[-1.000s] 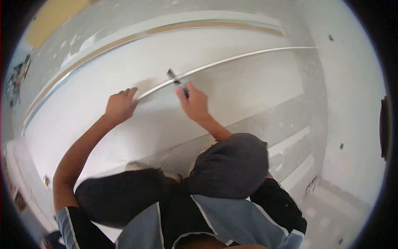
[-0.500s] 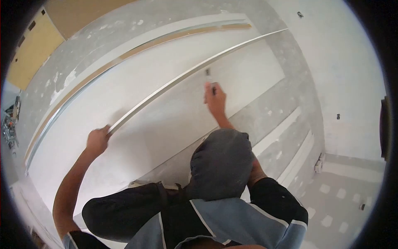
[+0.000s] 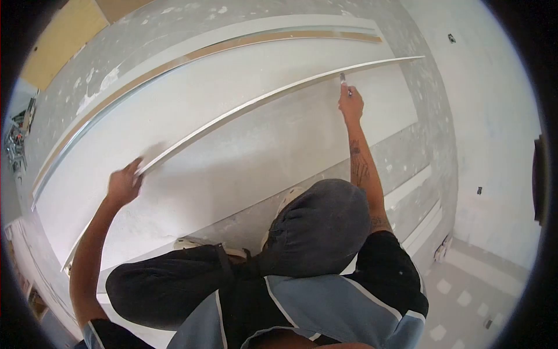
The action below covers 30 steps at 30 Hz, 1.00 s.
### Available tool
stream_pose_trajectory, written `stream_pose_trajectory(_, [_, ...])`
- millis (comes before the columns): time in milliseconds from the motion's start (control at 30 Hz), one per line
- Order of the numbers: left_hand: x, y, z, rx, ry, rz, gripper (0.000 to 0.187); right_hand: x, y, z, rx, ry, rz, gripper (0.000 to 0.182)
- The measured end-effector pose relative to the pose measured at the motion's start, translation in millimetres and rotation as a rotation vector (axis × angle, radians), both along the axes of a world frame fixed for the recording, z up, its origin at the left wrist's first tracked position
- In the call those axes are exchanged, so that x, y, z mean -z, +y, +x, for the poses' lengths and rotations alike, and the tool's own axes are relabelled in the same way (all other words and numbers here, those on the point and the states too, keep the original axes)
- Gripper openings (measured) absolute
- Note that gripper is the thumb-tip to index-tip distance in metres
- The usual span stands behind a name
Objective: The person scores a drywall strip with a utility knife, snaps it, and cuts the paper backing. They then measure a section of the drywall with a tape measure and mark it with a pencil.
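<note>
A large white drywall sheet [image 3: 232, 157] lies flat on the floor below me. Across it runs a long metal straightedge [image 3: 267, 99]. My left hand [image 3: 123, 185] presses on the near left end of that straightedge. My right hand [image 3: 350, 103] is stretched far out and shut on a utility knife [image 3: 344, 81], whose blade sits against the straightedge near its far right end. My knees, in dark trousers, crouch at the sheet's near edge.
A second board with a brown edge [image 3: 244, 42] lies beyond the sheet. Dusty concrete floor [image 3: 430, 116] surrounds them. White strips [image 3: 418, 227] lie to the right, and a pale wall [image 3: 494, 116] rises on the right. Tools lie at the far left [image 3: 17, 134].
My right hand has run the knife along the straightedge from its middle toward the far right end, arm now fully stretched. My left hand has slid back to the straightedge's left end.
</note>
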<state>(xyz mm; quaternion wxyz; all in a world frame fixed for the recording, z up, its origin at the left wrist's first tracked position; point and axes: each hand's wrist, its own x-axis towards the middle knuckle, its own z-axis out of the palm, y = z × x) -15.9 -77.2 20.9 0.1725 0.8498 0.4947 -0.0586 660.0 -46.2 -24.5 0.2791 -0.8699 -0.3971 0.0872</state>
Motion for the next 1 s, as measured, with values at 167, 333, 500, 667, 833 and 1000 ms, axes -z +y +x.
stream_pose_trajectory(167, [17.9, 36.3, 123.2, 0.034, -0.083, -0.022, 0.033, -27.6, 34.6, 15.7, 0.065, -0.074, -0.194, 0.053])
stream_pose_trajectory(333, [16.4, 35.2, 133.0, -0.022, -0.056, -0.021, 0.02, -23.3, 38.8, 22.0, 0.05, -0.057, -0.265, 0.052])
stream_pose_trajectory(500, [22.3, 35.9, 132.9, -0.013, -0.063, 0.028, 0.021, -7.5, 13.9, -63.6, -0.056, -0.137, -0.144, 0.045])
stream_pose_trajectory(667, [19.8, 35.4, 133.7, -0.021, -0.076, 0.016, 0.021, -23.0, -27.4, -212.5, -0.437, 0.016, -0.17, 0.039])
stream_pose_trajectory(833, [21.4, 39.4, 121.3, 0.05, -0.118, 0.068, 0.023, -49.4, -44.9, -271.0, -0.674, 0.237, -0.148, 0.042])
stream_pose_trajectory(1000, [12.3, 27.1, 38.9, -0.035, -0.016, -0.003, 0.023, -39.9, -42.6, -190.2, -0.45, 0.261, 0.021, 0.047])
